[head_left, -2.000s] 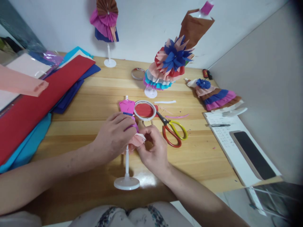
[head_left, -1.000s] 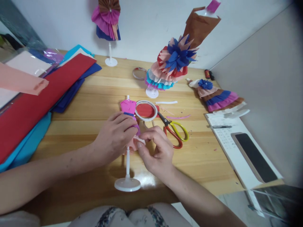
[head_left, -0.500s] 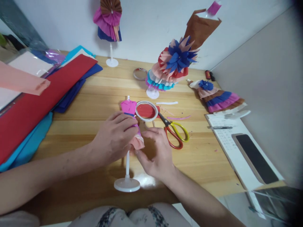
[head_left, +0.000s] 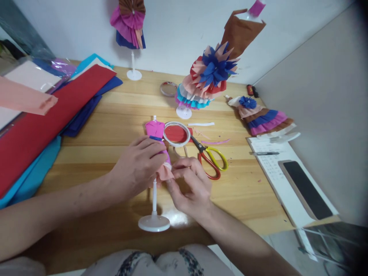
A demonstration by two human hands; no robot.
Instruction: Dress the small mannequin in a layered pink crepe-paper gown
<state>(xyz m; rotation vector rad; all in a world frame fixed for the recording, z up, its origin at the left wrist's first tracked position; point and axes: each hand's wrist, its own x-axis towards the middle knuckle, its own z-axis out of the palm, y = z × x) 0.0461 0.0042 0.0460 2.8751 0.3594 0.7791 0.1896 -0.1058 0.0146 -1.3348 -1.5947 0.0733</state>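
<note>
A small white mannequin on a stand [head_left: 154,197] wears a pink paper dress [head_left: 155,129] with a blue band at the waist. Around its lower part, my left hand [head_left: 139,166] is closed, hiding much of the skirt. A peach crepe paper ruffle [head_left: 165,173] hangs at the hem. At the ruffle's right edge, my right hand [head_left: 192,188] pinches the paper between thumb and fingertips. Just beyond the hands lie a white roll of tape [head_left: 176,123] and scissors [head_left: 200,147] with one red and one yellow handle.
Folded crepe sheets, including a red one [head_left: 71,99], lie at left. Behind stand a layered paper dress [head_left: 198,86] and another dressed mannequin [head_left: 129,23]. At right are a striped paper dress [head_left: 260,117], a phone [head_left: 307,188] and a pen [head_left: 266,153].
My right hand's fingers have drawn together from a wide, open curve into a pinch at the ruffle's edge. My left hand stays on the mannequin. The view has shifted slightly.
</note>
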